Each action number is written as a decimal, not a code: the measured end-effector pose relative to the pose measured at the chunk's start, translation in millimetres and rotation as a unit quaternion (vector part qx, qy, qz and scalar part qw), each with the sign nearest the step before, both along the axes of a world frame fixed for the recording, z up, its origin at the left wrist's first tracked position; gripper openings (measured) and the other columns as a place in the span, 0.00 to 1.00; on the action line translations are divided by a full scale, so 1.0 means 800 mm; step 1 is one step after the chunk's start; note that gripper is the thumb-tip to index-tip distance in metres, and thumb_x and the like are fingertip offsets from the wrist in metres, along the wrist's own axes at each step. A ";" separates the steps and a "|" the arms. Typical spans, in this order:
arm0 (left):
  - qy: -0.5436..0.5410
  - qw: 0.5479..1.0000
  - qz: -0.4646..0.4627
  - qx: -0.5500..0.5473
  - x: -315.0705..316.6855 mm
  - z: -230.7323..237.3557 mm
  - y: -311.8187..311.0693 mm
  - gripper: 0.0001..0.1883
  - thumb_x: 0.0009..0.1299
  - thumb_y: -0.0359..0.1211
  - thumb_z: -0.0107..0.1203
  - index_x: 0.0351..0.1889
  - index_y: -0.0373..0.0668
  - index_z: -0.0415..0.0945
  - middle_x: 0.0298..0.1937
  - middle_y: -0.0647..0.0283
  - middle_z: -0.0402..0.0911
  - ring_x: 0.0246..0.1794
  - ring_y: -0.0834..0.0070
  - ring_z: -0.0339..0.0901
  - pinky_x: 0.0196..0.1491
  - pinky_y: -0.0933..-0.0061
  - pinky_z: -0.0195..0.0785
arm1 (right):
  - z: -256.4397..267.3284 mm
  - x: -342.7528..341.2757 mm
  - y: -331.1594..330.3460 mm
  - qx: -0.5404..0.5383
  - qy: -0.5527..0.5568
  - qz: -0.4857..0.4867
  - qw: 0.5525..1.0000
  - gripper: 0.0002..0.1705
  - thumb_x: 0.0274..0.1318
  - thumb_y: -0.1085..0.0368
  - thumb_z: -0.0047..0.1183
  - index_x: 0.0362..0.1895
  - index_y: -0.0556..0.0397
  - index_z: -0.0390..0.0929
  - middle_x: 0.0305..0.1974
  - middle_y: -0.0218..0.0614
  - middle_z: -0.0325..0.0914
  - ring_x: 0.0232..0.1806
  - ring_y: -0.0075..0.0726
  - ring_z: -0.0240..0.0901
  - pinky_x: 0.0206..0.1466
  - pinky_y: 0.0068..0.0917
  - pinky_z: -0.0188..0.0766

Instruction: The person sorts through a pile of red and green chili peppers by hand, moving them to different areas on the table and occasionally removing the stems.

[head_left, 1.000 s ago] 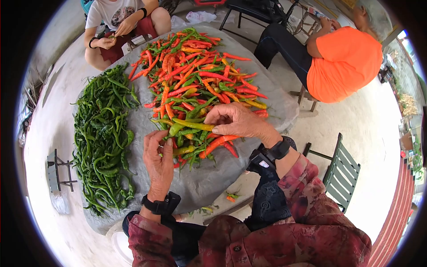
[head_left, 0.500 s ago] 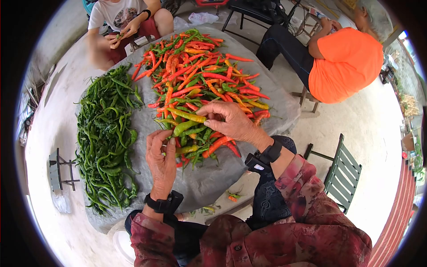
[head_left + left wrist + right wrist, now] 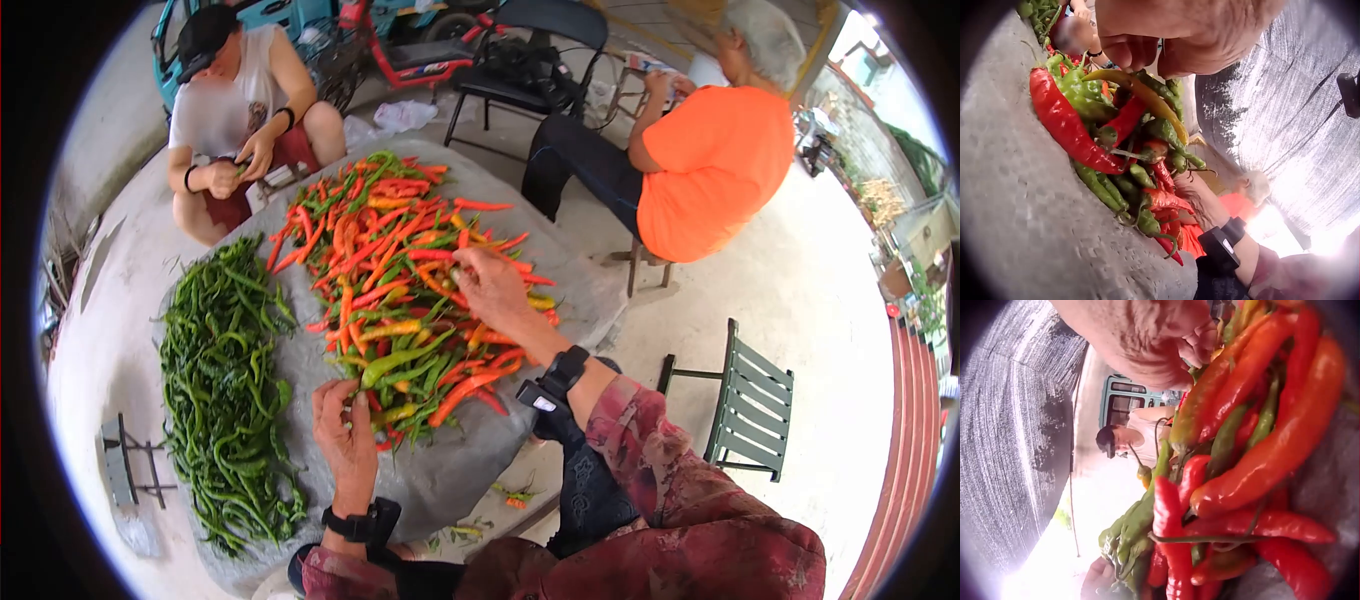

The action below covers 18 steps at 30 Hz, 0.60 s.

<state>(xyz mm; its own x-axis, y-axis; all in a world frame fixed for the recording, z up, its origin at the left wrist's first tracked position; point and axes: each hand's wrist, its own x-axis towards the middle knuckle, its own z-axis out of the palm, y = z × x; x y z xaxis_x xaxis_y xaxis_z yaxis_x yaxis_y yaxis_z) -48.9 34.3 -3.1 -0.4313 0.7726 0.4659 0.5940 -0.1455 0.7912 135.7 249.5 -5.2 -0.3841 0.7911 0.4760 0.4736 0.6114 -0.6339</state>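
A heap of red, orange, yellow and green chili peppers (image 3: 375, 260) lies on a grey sheet (image 3: 460, 480). At the heap's near left edge, my left hand (image 3: 342, 430) pinches a light green chili pepper (image 3: 405, 360) by its stem end. Peppers hang close beneath those fingers in the left wrist view, among them a curved yellow one (image 3: 1147, 97) and a large red one (image 3: 1069, 122). My right hand (image 3: 495, 292) reaches over the heap's right part, fingers bent beside a red chili pepper (image 3: 463, 238); I cannot tell whether it holds anything.
Left of the mixed heap lies a long pile of green peppers (image 3: 225, 390). A person in a cap (image 3: 235, 120) sits at the far left, handling something small. Another, in an orange shirt (image 3: 710, 170), sits at the right. A green slatted chair (image 3: 750, 410) stands near my right.
My right hand has let go of the yellow-green pepper it held near the left hand and moved away, right and farther over the heap. The head view has tilted up.
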 end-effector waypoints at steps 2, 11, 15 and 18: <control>-0.010 1.000 -0.012 0.008 0.000 -0.001 0.001 0.07 0.69 0.24 0.54 0.44 0.39 0.76 0.46 0.59 0.74 0.37 0.73 0.73 0.35 0.76 0.67 | -0.006 0.004 0.007 -0.052 -0.110 -0.040 0.992 0.19 0.55 0.64 0.58 0.50 0.56 0.73 0.44 0.47 0.76 0.48 0.53 0.75 0.49 0.45 0.73; 0.001 1.000 0.000 -0.005 -0.001 0.006 -0.003 0.07 0.69 0.24 0.54 0.44 0.40 0.76 0.45 0.61 0.73 0.37 0.74 0.71 0.33 0.74 0.65 | 0.009 -0.003 -0.015 -0.013 -0.159 0.002 0.987 0.19 0.52 0.66 0.58 0.48 0.59 0.73 0.45 0.50 0.74 0.48 0.56 0.73 0.45 0.50 0.75; 0.003 1.000 -0.004 0.012 -0.001 0.005 -0.002 0.07 0.68 0.23 0.55 0.43 0.40 0.76 0.44 0.61 0.73 0.37 0.73 0.72 0.31 0.76 0.66 | 0.009 -0.003 -0.020 -0.019 -0.105 0.005 0.994 0.19 0.54 0.67 0.56 0.50 0.59 0.71 0.43 0.49 0.76 0.42 0.53 0.76 0.41 0.47 0.76; -0.008 1.000 -0.001 0.011 0.001 0.013 -0.004 0.07 0.68 0.23 0.55 0.43 0.40 0.76 0.44 0.60 0.73 0.37 0.73 0.73 0.32 0.76 0.67 | 0.016 0.000 -0.028 -0.048 -0.018 0.005 0.999 0.19 0.58 0.67 0.54 0.53 0.58 0.70 0.40 0.46 0.76 0.38 0.45 0.78 0.38 0.39 0.75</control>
